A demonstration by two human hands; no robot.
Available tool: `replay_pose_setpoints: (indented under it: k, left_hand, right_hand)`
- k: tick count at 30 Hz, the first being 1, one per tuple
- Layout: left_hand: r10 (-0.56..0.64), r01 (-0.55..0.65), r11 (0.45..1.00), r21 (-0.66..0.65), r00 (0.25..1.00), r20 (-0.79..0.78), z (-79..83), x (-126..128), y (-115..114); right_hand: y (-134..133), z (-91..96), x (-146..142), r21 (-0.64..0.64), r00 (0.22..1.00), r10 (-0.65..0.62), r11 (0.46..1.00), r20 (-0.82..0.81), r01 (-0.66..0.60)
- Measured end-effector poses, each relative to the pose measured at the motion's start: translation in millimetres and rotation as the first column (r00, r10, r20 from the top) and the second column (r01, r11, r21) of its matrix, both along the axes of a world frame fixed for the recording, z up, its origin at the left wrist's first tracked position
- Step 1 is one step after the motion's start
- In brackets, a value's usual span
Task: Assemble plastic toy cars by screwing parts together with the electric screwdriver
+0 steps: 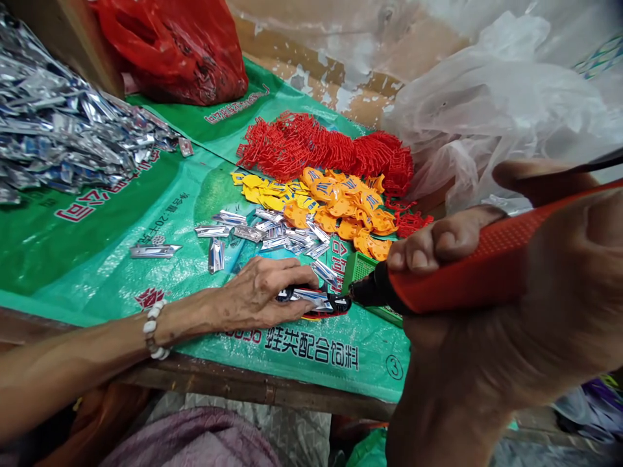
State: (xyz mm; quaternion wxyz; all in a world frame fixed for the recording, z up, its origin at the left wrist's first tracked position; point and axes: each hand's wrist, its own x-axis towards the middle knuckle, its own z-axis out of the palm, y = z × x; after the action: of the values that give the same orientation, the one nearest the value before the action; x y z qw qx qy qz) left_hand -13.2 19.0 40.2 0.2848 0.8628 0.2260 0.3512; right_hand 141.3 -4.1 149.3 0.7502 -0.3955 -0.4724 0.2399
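Observation:
My left hand [260, 297] presses flat on a small stack of pieces [316, 301], silver metal over a red and black part, on the green woven sheet [97, 259]. My right hand [530, 292], close to the camera, grips a red-handled tool [467, 275] whose black tip [372, 292] touches the end of that stack. A white bead bracelet [154, 327] sits on my left wrist.
Loose silver clips [263, 237] lie behind my left hand, with yellow and orange plastic pieces [335, 204] and a heap of red plastic pieces [326, 149] beyond. A large pile of silver parts [58, 123] fills the far left. Red bag [180, 45] at back, clear plastic bag [491, 97] right, small green basket [360, 266].

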Motion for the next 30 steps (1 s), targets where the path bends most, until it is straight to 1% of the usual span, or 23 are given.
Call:
replay_pose_setpoints:
  k: [3,6,11,15,19,23,27,29,30]
  left_hand:
    - [-0.002,0.002,1.0,-0.009,1.0,0.007,-1.5,0,0]
    - [-0.003,0.003,1.0,-0.006,1.0,0.007,-2.2,0,0]
    - [0.003,-0.003,1.0,0.009,1.0,-0.006,-1.5,0,1]
    - [0.002,-0.002,1.0,0.005,1.0,-0.01,-1.3,0,1]
    - [-0.002,0.002,1.0,0.004,1.0,-0.015,-1.7,0,2]
    - [-0.021,0.02,0.999,-0.035,0.999,-0.041,-1.4,0,3]
    - [-0.011,0.008,0.999,-0.044,0.998,-0.056,-0.7,0,4]
    - [-0.006,0.001,0.998,-0.065,0.997,-0.072,-0.3,-1,4]
    - [-0.002,-0.005,0.997,-0.081,0.997,-0.081,-0.1,-1,4]
  right_hand:
    - [1,0.0,-1,-0.005,1.0,-0.019,1.0,-0.012,0.019]
    - [1,-2.8,-1,0.002,1.0,0.002,1.0,-0.031,-0.002]
    - [1,-9.0,0,0.072,0.995,0.054,0.996,-0.079,-0.049]
    - [2,-10.5,-1,0.079,0.999,0.046,0.996,-0.024,-0.044]
    - [1,-10.5,0,0.052,0.999,0.047,0.997,0.015,-0.048]
    - [0,-10.0,2,0.059,0.996,0.077,0.995,0.05,-0.08]
    - [0,-7.1,1,0.033,0.993,0.12,0.992,0.02,-0.121]
    - [1,-4.6,-1,-0.015,0.991,0.135,0.991,0.009,-0.135]
    - [2,-3.1,-2,-0.049,0.991,0.128,0.991,0.036,-0.126]
